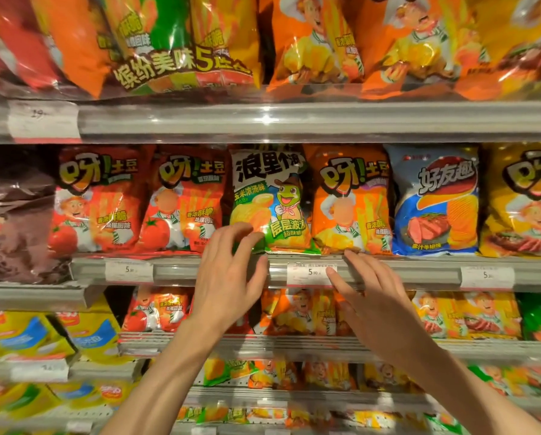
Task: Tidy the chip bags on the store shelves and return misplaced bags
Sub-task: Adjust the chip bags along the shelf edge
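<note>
On the middle shelf a green and yellow frog bag (270, 196) stands upright between a red tomato bag (184, 199) and an orange bag (351, 199). A blue and white steak-flavour bag (435, 199) stands right of the orange one, then a yellow bag (523, 199). My left hand (228, 274) is raised with fingers spread, its fingertips at the frog bag's lower left corner. My right hand (373, 296) is open too, fingertips at the shelf rail under the orange bag. Neither hand holds anything.
The shelf rail (200, 271) carries white price tags (311, 273). Large orange and multi-pack bags fill the shelf above (294, 117). Brown bags (15, 221) sit at the left. Lower shelves hold red, orange, yellow and green bags.
</note>
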A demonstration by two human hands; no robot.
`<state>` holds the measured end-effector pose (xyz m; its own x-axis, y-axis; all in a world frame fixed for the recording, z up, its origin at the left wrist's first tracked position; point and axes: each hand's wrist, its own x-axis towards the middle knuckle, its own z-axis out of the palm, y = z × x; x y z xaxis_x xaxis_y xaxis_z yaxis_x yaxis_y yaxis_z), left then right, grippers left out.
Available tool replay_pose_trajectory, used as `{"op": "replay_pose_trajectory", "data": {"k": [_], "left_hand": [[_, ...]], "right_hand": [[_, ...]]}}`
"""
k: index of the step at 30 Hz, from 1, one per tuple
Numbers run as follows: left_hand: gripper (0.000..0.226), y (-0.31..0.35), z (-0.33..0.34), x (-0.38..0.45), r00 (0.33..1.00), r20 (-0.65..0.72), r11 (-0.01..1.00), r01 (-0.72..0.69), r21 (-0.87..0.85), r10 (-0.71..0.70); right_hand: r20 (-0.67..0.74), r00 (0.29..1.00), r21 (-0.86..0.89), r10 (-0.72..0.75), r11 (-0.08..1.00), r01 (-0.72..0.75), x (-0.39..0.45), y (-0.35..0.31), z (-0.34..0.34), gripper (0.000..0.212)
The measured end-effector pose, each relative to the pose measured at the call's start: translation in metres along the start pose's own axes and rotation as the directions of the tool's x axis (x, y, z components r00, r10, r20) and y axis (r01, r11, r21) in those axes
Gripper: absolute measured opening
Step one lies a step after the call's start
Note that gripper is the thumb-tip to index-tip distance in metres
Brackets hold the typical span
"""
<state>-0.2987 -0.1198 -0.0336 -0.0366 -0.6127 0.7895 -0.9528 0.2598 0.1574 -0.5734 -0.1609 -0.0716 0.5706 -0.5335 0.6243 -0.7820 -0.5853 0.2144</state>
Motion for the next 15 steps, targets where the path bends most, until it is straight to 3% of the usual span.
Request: {"op": "replay_pose_trajectory", "data": {"k": [5, 15], "left_hand": [[0.054, -0.009, 0.006, 0.008, 0.99, 0.143, 0.997, -0.031, 0.072, 0.02], [0.05, -0.01, 0.005, 0.022, 0.976, 0.217, 0.998, -0.018, 0.058, 0.005]], "right_hand": [[0.005, 1.0, -0.003, 0.005, 1.0, -0.005, 0.0, 0.0, 0.0, 0.073], [0.017, 1.0, -0.026, 0.021, 0.999, -0.021, 0.0, -0.001, 0.0, 0.071]]}}
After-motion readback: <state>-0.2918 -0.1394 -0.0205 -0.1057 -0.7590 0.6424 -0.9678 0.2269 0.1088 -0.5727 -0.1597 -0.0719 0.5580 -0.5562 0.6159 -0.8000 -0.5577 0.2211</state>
